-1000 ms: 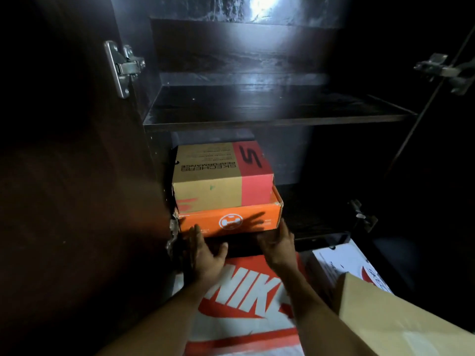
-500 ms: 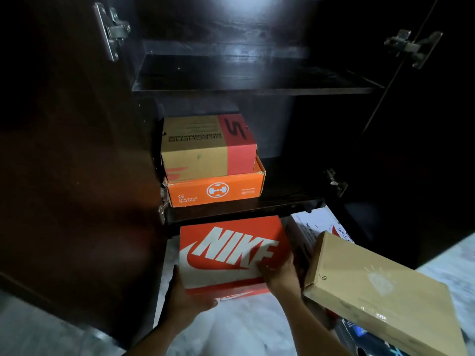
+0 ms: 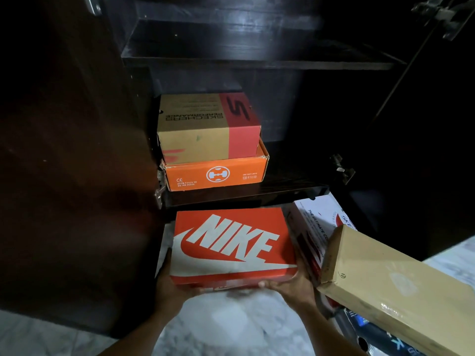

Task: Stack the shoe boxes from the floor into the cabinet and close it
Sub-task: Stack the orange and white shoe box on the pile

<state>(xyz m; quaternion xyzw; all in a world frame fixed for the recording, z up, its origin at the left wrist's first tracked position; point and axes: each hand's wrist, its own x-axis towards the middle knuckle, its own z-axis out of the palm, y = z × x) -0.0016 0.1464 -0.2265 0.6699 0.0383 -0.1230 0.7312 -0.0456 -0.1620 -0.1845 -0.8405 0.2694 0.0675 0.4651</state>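
Note:
An orange and white Nike shoe box (image 3: pixel 232 246) hangs just above the marble floor, in front of the open dark cabinet (image 3: pixel 257 64). My left hand (image 3: pixel 171 289) grips its near left corner from below. My right hand (image 3: pixel 290 285) holds its near right corner, fingers under the bottom edge. Inside, on the lower shelf (image 3: pixel 290 188), a tan and red Skechers box (image 3: pixel 208 127) sits on an orange box (image 3: pixel 216 174) at the left.
A white Skechers box (image 3: pixel 317 222) and a plain brown carton (image 3: pixel 393 283) lie tilted on a pile at the right, with a dark blue item (image 3: pixel 380 337) beneath. The open left door (image 3: pixel 72 163) stands close. The shelf's right half and the upper shelf hold nothing.
Both hands came off the orange box in the cabinet, took hold of the Nike box and raised it off the floor. The view has tilted downward.

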